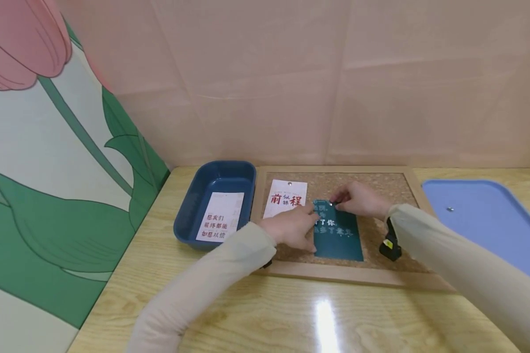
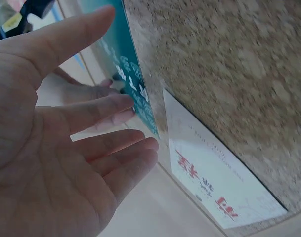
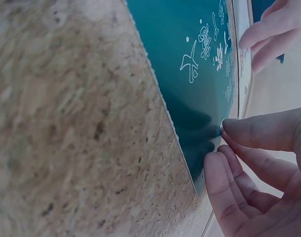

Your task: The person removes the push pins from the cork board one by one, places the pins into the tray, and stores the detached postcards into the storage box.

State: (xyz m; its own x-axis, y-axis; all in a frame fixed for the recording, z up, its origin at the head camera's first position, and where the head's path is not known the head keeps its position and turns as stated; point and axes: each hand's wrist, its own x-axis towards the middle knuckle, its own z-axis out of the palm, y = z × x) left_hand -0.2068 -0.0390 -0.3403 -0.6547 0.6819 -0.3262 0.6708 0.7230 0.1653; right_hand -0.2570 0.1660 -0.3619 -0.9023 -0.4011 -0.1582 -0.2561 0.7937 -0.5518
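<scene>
A teal card [image 1: 339,240] with white lettering lies on the framed cork board [image 1: 380,179]. At its top edge my right hand [image 1: 359,198] pinches a small thumbtack [image 1: 331,203] between thumb and forefinger, the tack mostly hidden by the fingertips in the right wrist view. My left hand [image 1: 293,228] has its fingers stretched out, the fingertips at the teal card's left edge. Left of that, a white card [image 1: 287,191] with red and dark characters is fixed to the cork by a silver thumbtack [image 1: 289,184] near its top; my left hand partly covers it in the head view.
A dark blue bin [image 1: 187,211] at the board's left holds a white printed card [image 1: 218,218]. On the right, a light blue tray [image 1: 481,230] carries one small silver tack [image 1: 449,209]. A draped wall rises behind the wooden table [image 1: 265,314].
</scene>
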